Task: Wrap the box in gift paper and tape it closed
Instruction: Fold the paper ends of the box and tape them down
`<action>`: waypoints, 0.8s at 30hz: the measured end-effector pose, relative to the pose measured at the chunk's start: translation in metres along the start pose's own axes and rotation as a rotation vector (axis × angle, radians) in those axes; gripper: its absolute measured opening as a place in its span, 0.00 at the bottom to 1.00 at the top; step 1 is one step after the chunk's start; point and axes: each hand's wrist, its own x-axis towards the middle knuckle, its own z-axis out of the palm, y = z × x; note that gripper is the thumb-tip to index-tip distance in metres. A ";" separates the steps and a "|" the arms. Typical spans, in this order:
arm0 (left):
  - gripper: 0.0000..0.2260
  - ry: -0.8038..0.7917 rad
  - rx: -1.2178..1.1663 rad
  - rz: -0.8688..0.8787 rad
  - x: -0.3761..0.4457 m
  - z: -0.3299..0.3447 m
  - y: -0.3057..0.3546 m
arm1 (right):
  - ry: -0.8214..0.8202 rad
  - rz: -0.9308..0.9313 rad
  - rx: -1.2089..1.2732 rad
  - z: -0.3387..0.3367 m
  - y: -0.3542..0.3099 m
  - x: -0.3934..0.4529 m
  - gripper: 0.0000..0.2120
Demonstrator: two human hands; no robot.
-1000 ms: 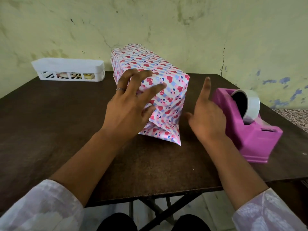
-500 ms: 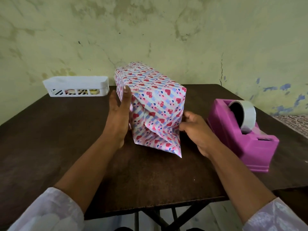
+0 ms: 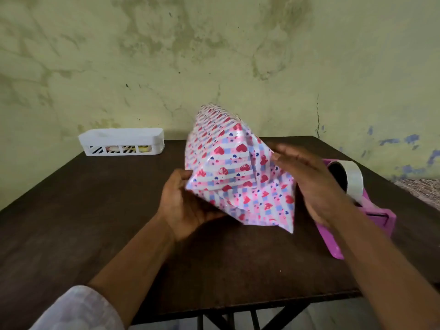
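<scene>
White basket [image 3: 121, 141] at far worktop [image 3: 83, 210] edge, holding small indistinct items. Left hand [image 3: 188, 206] grips the wrapped box [image 3: 228, 170] from below, box tilted; right hand [image 3: 309, 184] flat against its side, fingers straight. Pink tape dispenser [image 3: 371, 210] just right.

left sleeve [image 3: 78, 308]: white, faint pale pattern, ends below the elbow | forearms: bare | left hand [image 3: 183, 206]: no glove | right hand [image 3: 314, 184]: no glove, blurred
</scene>
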 end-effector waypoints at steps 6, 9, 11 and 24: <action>0.15 0.091 0.709 -0.110 -0.018 0.003 -0.004 | -0.046 -0.163 -0.341 -0.006 -0.027 0.002 0.09; 0.13 0.302 1.475 0.171 -0.030 -0.002 0.009 | -0.094 -0.148 -0.384 -0.008 -0.025 -0.001 0.11; 0.11 0.458 1.559 0.507 -0.037 -0.001 0.019 | -0.069 -0.120 -0.365 -0.010 -0.021 -0.008 0.15; 0.29 0.064 1.901 1.052 -0.025 0.028 0.020 | 0.300 -0.027 -0.657 -0.003 0.037 -0.078 0.05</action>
